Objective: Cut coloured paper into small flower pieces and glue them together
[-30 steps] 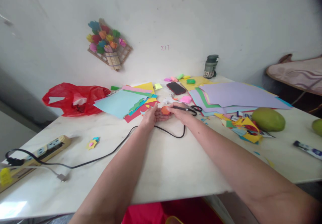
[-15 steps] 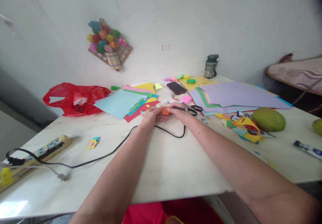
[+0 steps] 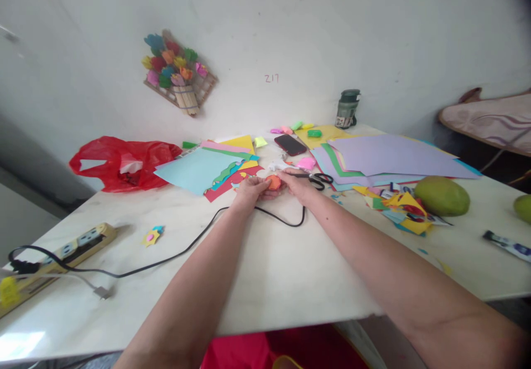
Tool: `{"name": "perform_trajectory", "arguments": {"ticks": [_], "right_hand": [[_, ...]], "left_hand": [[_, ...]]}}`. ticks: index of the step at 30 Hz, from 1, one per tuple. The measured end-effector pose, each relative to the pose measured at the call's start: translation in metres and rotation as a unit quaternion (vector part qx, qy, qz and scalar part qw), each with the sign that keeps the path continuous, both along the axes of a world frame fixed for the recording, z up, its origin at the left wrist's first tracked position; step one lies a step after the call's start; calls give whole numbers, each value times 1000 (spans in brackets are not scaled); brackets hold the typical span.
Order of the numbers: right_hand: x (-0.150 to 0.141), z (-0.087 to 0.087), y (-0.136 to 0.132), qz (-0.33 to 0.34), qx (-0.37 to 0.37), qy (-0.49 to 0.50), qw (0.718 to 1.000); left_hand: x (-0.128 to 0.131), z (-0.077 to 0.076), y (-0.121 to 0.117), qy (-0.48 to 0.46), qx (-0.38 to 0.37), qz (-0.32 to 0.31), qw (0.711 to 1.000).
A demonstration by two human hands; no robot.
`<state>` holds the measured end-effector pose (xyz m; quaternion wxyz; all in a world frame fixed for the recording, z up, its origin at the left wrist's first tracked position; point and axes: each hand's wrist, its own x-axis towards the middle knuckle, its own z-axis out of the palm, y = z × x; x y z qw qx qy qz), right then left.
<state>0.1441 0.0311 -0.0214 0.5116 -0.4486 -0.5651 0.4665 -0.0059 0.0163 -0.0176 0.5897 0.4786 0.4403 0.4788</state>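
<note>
A small orange piece, rounded and edged like cut paper (image 3: 274, 182), sits between my two hands above the middle of the table. My left hand (image 3: 253, 191) grips its left side, thumb on top and fingers curled beneath. From the right, the fingers of my right hand (image 3: 293, 184) pinch its other edge. Black-handled scissors (image 3: 318, 181) lie just beyond my right hand, their blades partly hidden. Left of my left hand is red paper (image 3: 216, 191) with small cut scraps on it. A glue gun-like white item (image 3: 279, 165) lies behind the fingers, too small to make out.
A black cord (image 3: 199, 236) runs from the power strip (image 3: 78, 247) across the table. Coloured sheets (image 3: 385, 156) and paper scraps (image 3: 406, 211) lie right, near a green mango-like fruit (image 3: 442, 196). A phone (image 3: 290, 144) lies behind; a red plastic bag (image 3: 124, 161) is at left.
The orange piece has turned slightly between my fingers, and more of its face shows. My left thumb has shifted a little; both arms stay in nearly the same place.
</note>
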Motion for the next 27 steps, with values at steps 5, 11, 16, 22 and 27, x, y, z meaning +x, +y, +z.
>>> {"name": "perform_trajectory", "arguments": {"ticks": [5, 11, 16, 22, 27], "right_hand": [[-1, 3, -1, -7, -27, 36, 999], [0, 6, -6, -42, 10, -39, 998], [4, -2, 3, -44, 78, -68, 994], [7, -6, 8, -46, 119, -69, 989], [7, -3, 5, -29, 105, -71, 991]], "left_hand": [[0, -1, 1, 4, 5, 7, 1000], [2, 1, -2, 9, 7, 9, 1000], [3, 3, -3, 57, 5, 24, 998], [4, 4, -3, 109, 22, 43, 993], [4, 4, -3, 113, 26, 50, 992]]}}
